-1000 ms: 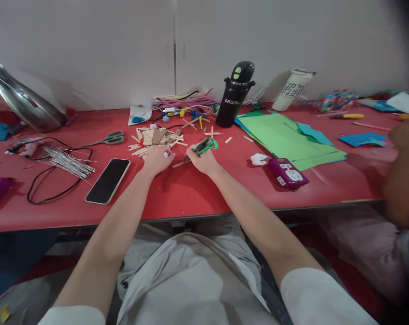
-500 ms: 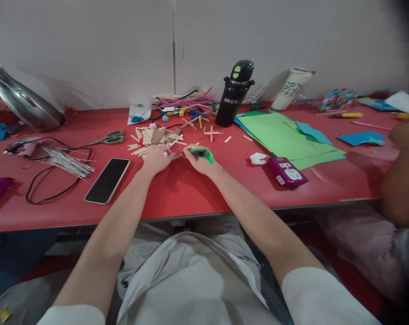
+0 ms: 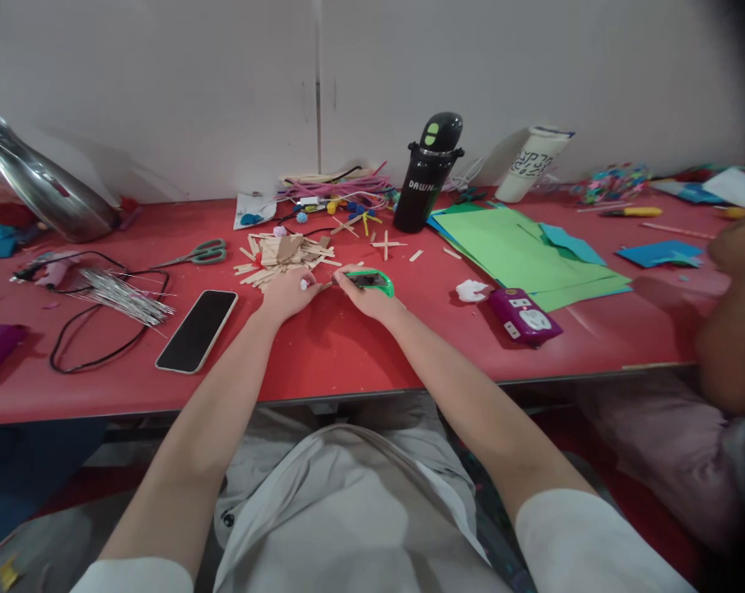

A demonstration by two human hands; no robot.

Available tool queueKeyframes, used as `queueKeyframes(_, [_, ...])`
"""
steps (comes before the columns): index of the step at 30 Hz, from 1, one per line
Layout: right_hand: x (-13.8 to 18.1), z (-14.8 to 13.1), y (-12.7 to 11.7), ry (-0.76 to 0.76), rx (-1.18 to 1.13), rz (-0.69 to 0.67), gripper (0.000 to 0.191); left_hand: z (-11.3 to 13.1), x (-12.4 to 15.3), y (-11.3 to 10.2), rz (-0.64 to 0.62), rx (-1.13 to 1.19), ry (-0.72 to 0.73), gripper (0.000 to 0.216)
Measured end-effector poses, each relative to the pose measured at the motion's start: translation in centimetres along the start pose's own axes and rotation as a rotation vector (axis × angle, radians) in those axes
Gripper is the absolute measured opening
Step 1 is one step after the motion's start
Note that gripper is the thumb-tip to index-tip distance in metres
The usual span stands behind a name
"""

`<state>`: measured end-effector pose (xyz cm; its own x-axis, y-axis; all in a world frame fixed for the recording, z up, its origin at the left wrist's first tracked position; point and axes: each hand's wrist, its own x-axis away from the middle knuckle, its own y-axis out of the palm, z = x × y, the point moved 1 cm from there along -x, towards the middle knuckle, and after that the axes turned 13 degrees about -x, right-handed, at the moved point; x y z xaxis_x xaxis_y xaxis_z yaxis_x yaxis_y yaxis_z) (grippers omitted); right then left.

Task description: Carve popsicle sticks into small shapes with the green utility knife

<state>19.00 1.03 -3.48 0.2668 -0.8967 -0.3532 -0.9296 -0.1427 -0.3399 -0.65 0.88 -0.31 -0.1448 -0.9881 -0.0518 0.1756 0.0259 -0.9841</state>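
My left hand (image 3: 289, 294) is closed at the front edge of a heap of wooden craft sticks (image 3: 279, 251). A thin wooden stick (image 3: 326, 285) shows between its fingertips and those of my right hand. My right hand (image 3: 367, 298) is closed around a green-rimmed, dark-centred hand tool (image 3: 375, 282); its working end is hidden by the fingers, so I cannot tell its exact kind. Something small and white (image 3: 304, 284) shows at my left fingers. Both hands rest low over the red table, fingertips nearly touching.
A phone (image 3: 197, 331), scissors (image 3: 202, 252) and a bundle of metal wires (image 3: 125, 296) lie left. Behind are pipe cleaners (image 3: 341, 185) and a black tumbler (image 3: 422, 189). Right are green paper sheets (image 3: 508, 247), a purple packet (image 3: 524, 316) and another person's arm (image 3: 733, 321).
The hands and the tool shift very slightly to the right, with the whole view moving a little. Both hands keep their grip, and the objects around them stay in place.
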Motion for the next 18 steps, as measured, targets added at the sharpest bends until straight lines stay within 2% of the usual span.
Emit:
queueKeyframes(9, [-0.1,-0.4,-0.2,0.094,0.068,-0.032,0.032,0.0,0.0,0.2,0.013,0.009,-0.012,0.031])
queueKeyframes(18, [0.6,-2.0,-0.1,0.083,0.058,-0.049,0.029,0.0,-0.2,0.4,-0.014,-0.04,-0.068,0.023])
